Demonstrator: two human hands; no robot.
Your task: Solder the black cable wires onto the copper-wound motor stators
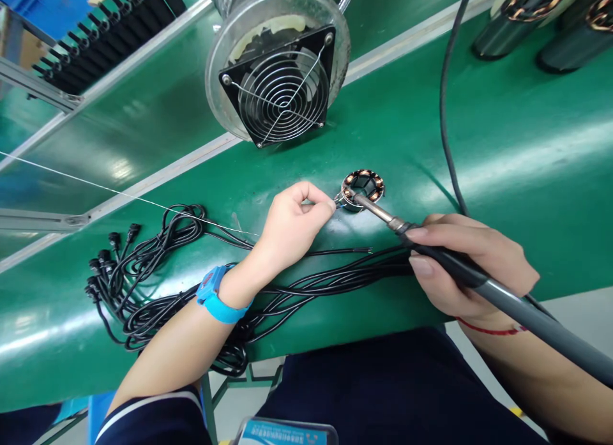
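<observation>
Copper-wound ring [368,179] is lying on the green work surface [407,132], just past the fingertips of the left hand [297,225]. That hand is holding its thumb and forefinger together in a tight pinch, catching short thin wires [338,201] at the ring's left edge. Right hand [488,260] is wrapping its fingers and thumb around the dark handle of a soldering iron [445,260], gripping it rather like a pen, and the iron's metal tip is meeting the ring's left side. A thin pale strand [119,193] is running in from the left and passing out of sight at the left hand (whether it is reaching the fingertips is hidden). Black cables [163,317] are lying in loops beneath and beside the left forearm [177,343], their connectors [113,241] clustering at the left. A blue strap [223,298] is circling the left wrist, and a red string [493,329] is circling the right. Beyond the ring, a square fan [285,103] is facing the work from a round metal housing [218,68]. A dark cord [445,113] is hanging behind the right hand, and copper-wound cylinders [512,27] are sitting at the upper right.
</observation>
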